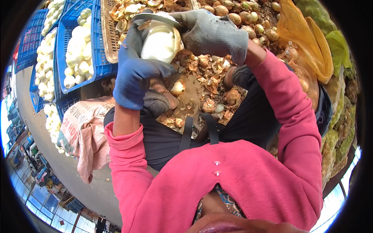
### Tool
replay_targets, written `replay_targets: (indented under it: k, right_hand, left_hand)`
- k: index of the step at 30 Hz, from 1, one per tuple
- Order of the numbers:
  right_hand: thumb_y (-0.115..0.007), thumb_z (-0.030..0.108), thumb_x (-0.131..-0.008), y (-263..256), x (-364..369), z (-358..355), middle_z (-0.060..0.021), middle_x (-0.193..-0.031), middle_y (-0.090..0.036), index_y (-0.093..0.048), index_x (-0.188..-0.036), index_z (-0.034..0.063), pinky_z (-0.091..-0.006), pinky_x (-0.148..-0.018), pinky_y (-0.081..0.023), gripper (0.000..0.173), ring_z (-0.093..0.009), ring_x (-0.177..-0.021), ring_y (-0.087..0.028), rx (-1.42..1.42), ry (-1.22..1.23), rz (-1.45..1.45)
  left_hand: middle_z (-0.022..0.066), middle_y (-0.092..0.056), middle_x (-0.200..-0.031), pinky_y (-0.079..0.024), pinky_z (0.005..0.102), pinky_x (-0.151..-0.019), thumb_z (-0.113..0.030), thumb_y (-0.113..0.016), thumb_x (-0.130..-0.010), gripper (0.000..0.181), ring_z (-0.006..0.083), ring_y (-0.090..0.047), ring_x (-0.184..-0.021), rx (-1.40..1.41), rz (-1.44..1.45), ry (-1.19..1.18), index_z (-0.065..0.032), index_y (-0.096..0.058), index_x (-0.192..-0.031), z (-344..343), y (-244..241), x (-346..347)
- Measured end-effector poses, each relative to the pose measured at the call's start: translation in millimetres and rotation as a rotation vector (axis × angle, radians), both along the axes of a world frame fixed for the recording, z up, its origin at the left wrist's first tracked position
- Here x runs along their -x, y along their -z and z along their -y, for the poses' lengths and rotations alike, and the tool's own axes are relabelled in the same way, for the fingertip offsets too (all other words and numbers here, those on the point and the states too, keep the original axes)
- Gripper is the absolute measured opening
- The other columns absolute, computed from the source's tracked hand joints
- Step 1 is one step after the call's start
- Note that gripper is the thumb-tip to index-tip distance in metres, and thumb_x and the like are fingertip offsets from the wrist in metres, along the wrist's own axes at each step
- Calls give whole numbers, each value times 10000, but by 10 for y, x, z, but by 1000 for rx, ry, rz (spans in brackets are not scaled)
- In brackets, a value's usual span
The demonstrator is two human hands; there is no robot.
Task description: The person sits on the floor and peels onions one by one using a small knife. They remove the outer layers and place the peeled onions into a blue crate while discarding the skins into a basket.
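Observation:
My left hand (pixel 132 72), in a blue and grey work glove, grips a large onion (pixel 159 43) from its left side. The onion's white flesh is bare in front, and brown dry skin still clings to its right edge. My right hand (pixel 211 35), in a grey coated glove, is closed on a knife (pixel 157 18) and sits against the onion's upper right. The flat grey blade lies across the top of the onion, pointing left. The knife's handle is hidden in the right glove.
Blue plastic crates (pixel 96 52) of peeled onions stand at left, beside a tan crate (pixel 109 32). Onion skins (pixel 211 68) litter the ground between my feet. Unpeeled onions (pixel 233 14) are heaped ahead. An orange mesh bag (pixel 306 40) lies at right, a woven sack (pixel 87 128) at left.

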State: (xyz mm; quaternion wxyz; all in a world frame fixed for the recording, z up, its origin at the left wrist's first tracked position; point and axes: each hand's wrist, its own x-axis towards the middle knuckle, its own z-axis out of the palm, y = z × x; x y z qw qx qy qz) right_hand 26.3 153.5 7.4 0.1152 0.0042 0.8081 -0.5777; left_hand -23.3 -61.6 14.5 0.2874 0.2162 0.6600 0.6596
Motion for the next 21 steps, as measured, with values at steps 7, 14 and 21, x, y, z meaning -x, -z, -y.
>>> replay_targets:
  k: [7, 14, 21]
  right_hand:
    - [-699, 191, -966, 0, -230, -49, -17, -786, -663, -720, -1142, 58, -269, -455, -486, 221, -91, -539, -596, 174, 254, 118]
    - [-705, 335, -1003, 201, -239, -48, -31, -1065, -737, -698, -1251, 51, -287, -817, -535, 377, -87, -934, -638, 292, -59, -104]
    - [-681, 239, -1027, 278, -305, 69, 41, -979, -698, -722, -1199, 15, -221, -708, -487, 285, -43, -833, -588, 605, 43, -135]
  left_hand:
    - [160, -671, -1253, -546, 331, -968, 95, -782, -523, 1028, 245, -672, -1110, -119, 322, -178, 44, -443, -1492, -66, -198, -9]
    - [168, -673, -1281, -590, 348, -896, 115, -711, -671, 814, 231, -711, -1022, -123, -21, 17, 28, -467, -1442, -113, 6, 47]
    - [125, -721, -1115, -596, 304, -757, 56, -769, -697, 289, 177, -725, -877, 5, -689, 387, -1, -723, -976, 375, 359, 180]
